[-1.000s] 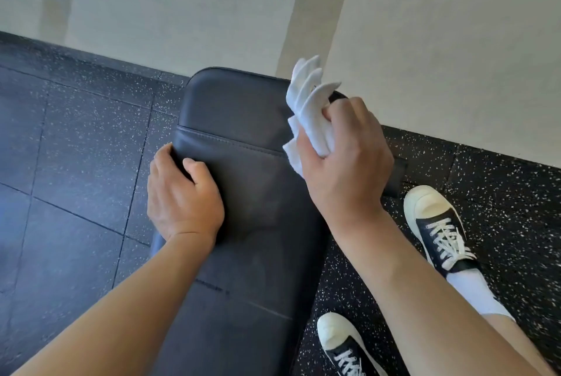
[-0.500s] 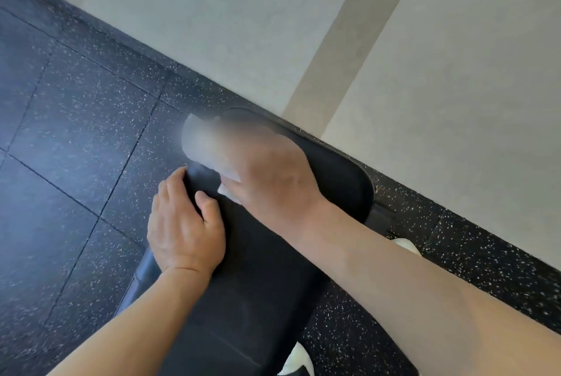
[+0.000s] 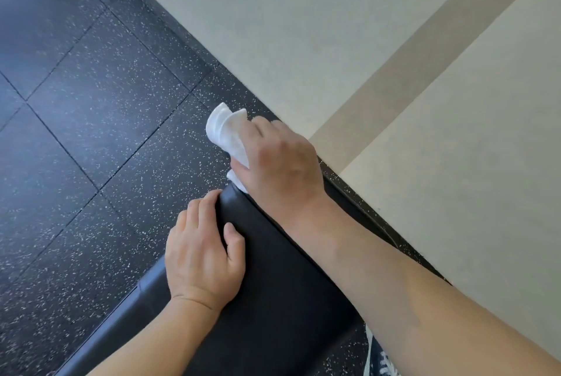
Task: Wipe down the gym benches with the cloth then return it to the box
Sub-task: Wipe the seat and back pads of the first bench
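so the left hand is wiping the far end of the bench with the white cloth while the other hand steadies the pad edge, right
Not quite: the hands are swapped. In the head view the right hand grips the white cloth at the far end of the bench, while the left hand steadies the pad edge, its fingers curled over the side. The rest is right.

floor: dark speckled rubber tiles | wall: pale, one darker stripe | shoe: lower edge
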{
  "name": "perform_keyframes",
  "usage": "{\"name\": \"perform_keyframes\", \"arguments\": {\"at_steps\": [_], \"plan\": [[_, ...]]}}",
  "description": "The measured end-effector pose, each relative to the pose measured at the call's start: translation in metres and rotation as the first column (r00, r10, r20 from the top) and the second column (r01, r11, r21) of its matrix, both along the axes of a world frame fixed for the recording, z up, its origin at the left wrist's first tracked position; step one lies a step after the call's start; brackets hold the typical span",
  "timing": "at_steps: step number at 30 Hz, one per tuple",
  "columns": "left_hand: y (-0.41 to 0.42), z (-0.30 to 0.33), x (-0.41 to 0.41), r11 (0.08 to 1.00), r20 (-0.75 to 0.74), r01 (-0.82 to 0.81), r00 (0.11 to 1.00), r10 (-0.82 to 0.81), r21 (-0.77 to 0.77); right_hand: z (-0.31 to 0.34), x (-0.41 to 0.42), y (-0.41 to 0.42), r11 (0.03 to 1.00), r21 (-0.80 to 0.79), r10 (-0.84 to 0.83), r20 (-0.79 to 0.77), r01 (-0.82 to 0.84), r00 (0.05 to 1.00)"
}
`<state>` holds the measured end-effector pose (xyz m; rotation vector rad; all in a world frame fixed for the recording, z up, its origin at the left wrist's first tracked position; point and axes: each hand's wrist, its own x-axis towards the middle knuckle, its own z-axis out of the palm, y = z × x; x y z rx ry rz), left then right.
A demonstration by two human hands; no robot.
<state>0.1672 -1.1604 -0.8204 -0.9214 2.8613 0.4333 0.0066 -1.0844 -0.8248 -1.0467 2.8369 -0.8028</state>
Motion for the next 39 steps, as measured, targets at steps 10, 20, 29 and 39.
{"name": "perform_keyframes", "arguments": {"at_steps": [10,20,29,39], "plan": [[-0.001,0.001,-0.001,1.000,0.013,-0.003,1.000,0.003,0.004,-0.002,0.010,0.033,0.987,-0.143,0.071,-0.056,-0.079,0.996],[0.000,-0.001,0.002,1.000,-0.040,-0.020,0.999,0.021,0.007,-0.001,0.042,0.086,0.975,-0.112,-0.189,0.025,0.191,0.982],[0.004,0.001,0.005,1.000,-0.019,0.001,1.000,-0.001,0.005,0.004,0.065,0.020,0.977,-0.076,-0.205,-0.060,0.200,0.977],[-0.058,0.012,0.176,0.999,0.001,0.043,0.999,-0.043,-0.003,0.008,0.148,0.064,0.958,-0.030,-0.288,-0.125,0.287,0.949]]}}
